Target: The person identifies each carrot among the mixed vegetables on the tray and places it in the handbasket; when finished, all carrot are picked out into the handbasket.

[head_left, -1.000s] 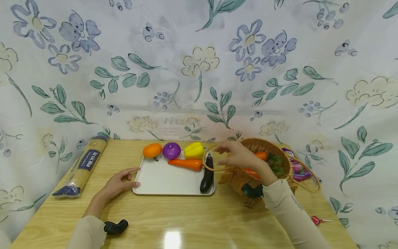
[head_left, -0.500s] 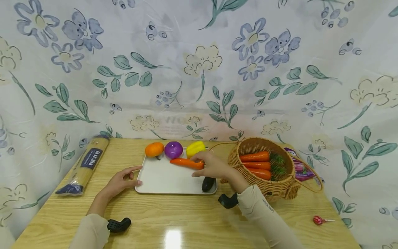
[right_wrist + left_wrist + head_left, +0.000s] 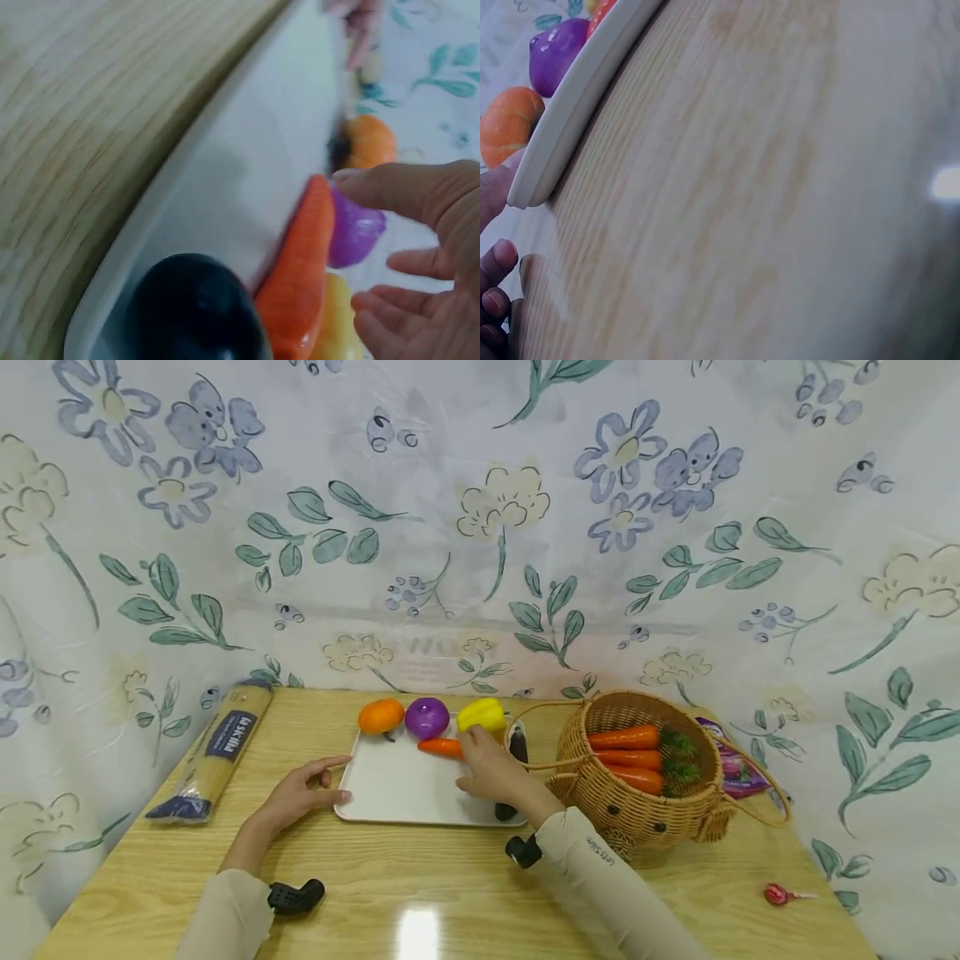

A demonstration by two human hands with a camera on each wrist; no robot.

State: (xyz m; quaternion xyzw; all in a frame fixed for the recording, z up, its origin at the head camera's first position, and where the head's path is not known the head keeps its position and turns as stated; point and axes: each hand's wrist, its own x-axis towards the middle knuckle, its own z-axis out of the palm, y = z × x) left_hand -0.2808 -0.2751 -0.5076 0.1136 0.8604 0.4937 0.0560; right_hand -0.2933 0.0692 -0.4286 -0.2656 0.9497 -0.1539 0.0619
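My left hand (image 3: 300, 789) rests at the left edge of a white tray (image 3: 401, 793); its thumb touches the tray's corner in the left wrist view. Over the tray's right side, my right hand (image 3: 493, 770) reaches above a carrot (image 3: 438, 747), fingers apart and nothing in them. In the right wrist view the thumb overlaps the carrot's pointed tip. A dark eggplant (image 3: 195, 307) lies along the tray's right side, partly hidden by the right hand in the head view. Along the back sit an orange pumpkin (image 3: 381, 717), a purple onion (image 3: 427, 718) and a yellow bell pepper (image 3: 483, 713).
Right of the tray stands a wicker basket (image 3: 637, 814) with looped handles, holding several carrots (image 3: 626, 737). Behind it is a purple packet (image 3: 742, 768). A bag of pasta (image 3: 217, 752) lies at far left, a red lollipop (image 3: 777, 894) at front right.
My right hand has moved left from the basket's handle to over the tray, close to the carrot and pepper. The left hand keeps its place at the tray's edge.
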